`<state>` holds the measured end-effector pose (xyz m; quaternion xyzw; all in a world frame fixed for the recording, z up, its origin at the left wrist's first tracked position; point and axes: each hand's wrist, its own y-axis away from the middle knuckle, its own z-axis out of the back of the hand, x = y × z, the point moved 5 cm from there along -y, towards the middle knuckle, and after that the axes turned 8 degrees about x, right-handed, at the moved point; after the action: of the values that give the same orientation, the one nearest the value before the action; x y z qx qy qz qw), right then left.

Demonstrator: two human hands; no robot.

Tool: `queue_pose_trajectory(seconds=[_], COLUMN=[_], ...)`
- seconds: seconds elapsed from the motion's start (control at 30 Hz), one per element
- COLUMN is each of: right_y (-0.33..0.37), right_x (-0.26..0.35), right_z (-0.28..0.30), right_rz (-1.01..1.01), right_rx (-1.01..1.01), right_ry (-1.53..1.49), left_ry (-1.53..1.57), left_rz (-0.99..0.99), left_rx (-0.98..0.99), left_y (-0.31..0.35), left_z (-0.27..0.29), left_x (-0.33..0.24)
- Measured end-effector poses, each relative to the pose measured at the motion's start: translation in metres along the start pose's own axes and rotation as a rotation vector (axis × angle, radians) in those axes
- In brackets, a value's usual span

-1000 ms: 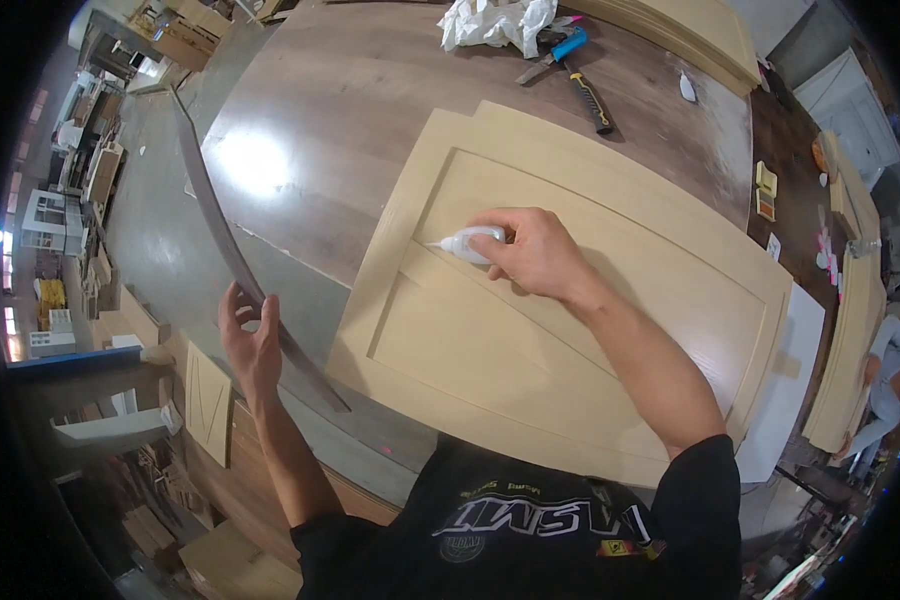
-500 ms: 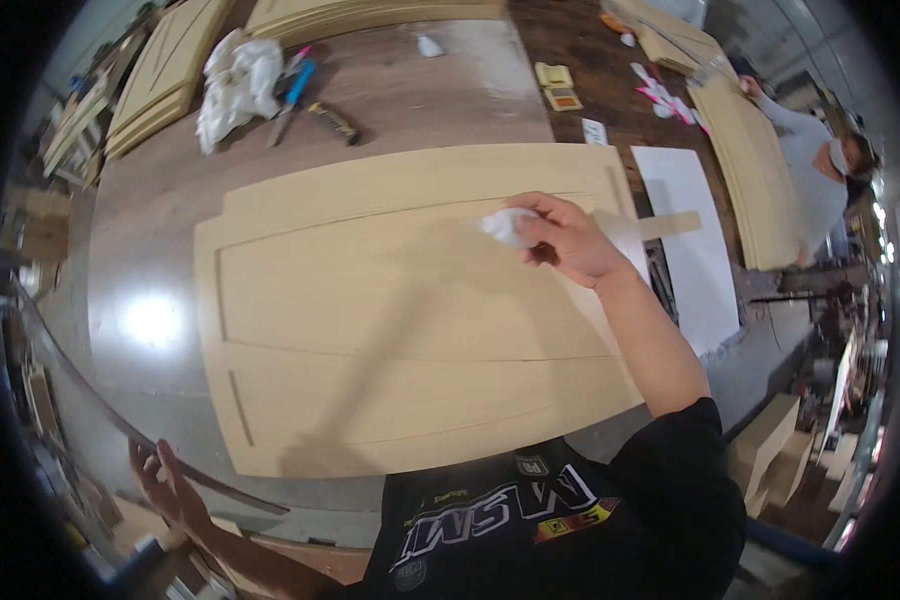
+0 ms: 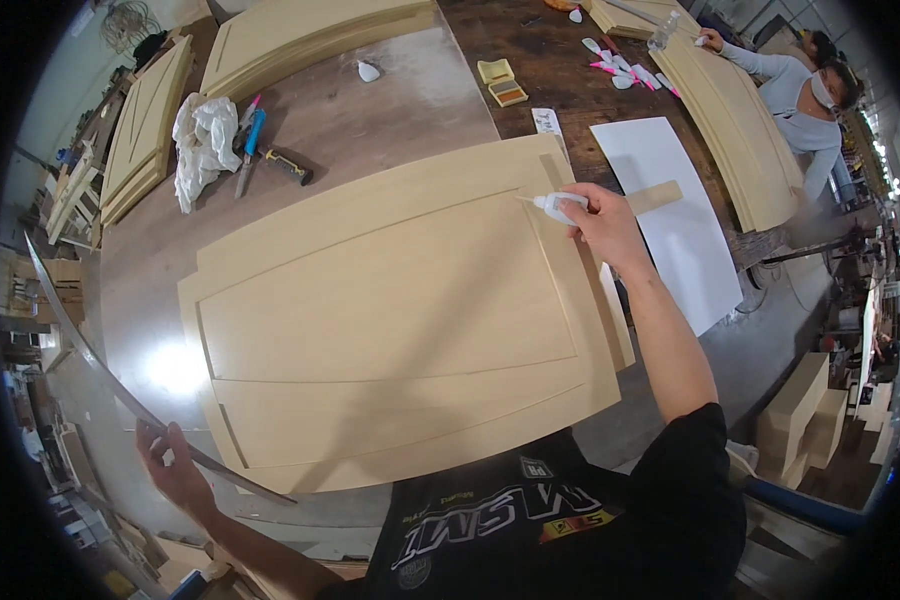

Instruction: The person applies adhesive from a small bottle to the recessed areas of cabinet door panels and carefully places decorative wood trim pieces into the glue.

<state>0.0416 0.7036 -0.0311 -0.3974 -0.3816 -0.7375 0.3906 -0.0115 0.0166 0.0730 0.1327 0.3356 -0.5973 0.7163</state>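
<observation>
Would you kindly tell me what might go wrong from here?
The white bottle in the right hand lies nearly sideways, nozzle over the panel, so a hard squeeze might drip any contents onto it. Only the left hand holds the long strip, whose far end juts out, so it might swing or slip. Its near end, close to the panel's corner, might scuff it.
</observation>
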Motion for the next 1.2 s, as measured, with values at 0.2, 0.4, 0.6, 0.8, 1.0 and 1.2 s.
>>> queue_pose_trajectory(seconds=[0.2, 0.4, 0.6, 0.8, 1.0, 1.2], right_y=[0.001, -0.001, 0.001, -0.015, -0.065, -0.156], right_x=[0.013, 0.022, 0.025, -0.001, -0.076, -0.162], right_z=[-0.001, -0.003, -0.003, 0.017, 0.057, 0.088], right_rz=[0.061, 0.133, 0.054, 0.097, 0.027, 0.118], right_rx=[-0.001, -0.024, -0.021, 0.077, -0.127, -0.392], right_ry=[0.179, 0.285, 0.322, -0.032, -0.365, -0.078], left_ry=[-0.031, 0.018, -0.007, -0.069, 0.266, 0.328], left_rz=[-0.017, -0.033, 0.028, -0.102, 0.017, 0.042], left_rx=[-0.013, -0.002, 0.011, -0.006, 0.054, -0.008], left_y=[0.008, 0.014, 0.013, 0.009, 0.021, 0.041], left_z=[-0.003, -0.002, -0.007, -0.015, -0.013, -0.026], left_x=[-0.006, 0.002, -0.002, -0.019, -0.057, -0.095])
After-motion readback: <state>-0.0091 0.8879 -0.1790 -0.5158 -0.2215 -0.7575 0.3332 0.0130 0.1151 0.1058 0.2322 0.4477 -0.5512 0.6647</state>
